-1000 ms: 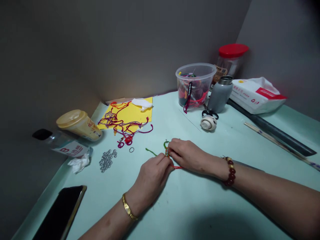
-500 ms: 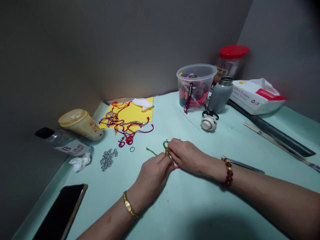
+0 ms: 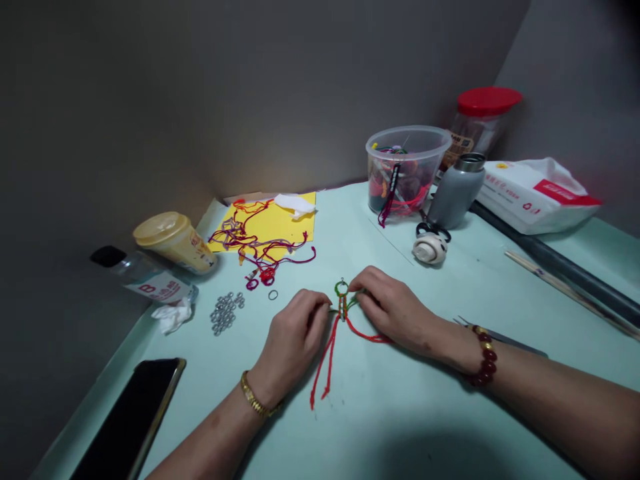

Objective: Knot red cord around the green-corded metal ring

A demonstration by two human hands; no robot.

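A small knotted cord piece (image 3: 343, 307) lies on the table between my hands, with a green-wrapped ring (image 3: 341, 289) at its top and silvery bits along its middle. My left hand (image 3: 299, 337) pinches the green cord on the left side of the piece. On the other side, my right hand (image 3: 395, 308) is closed on green cord ends, beside the ring. Loose red cords (image 3: 330, 360) trail from the bottom toward me, and another red cord runs right, passing under my right hand.
Left of my hands are metal rings (image 3: 223, 313), a phone (image 3: 131, 417), a bottle (image 3: 155, 283) and a yellow cup (image 3: 175, 241). Knotted cords lie on yellow paper (image 3: 295, 233). Behind stand a clear tub (image 3: 407, 143) and grey flask (image 3: 457, 193). Tweezers (image 3: 515, 340) lie by my right wrist.
My hands have moved apart from close together over the piece, drawing green cord out to both sides. The knotted piece and its red cords are now uncovered. The view has shifted slightly.
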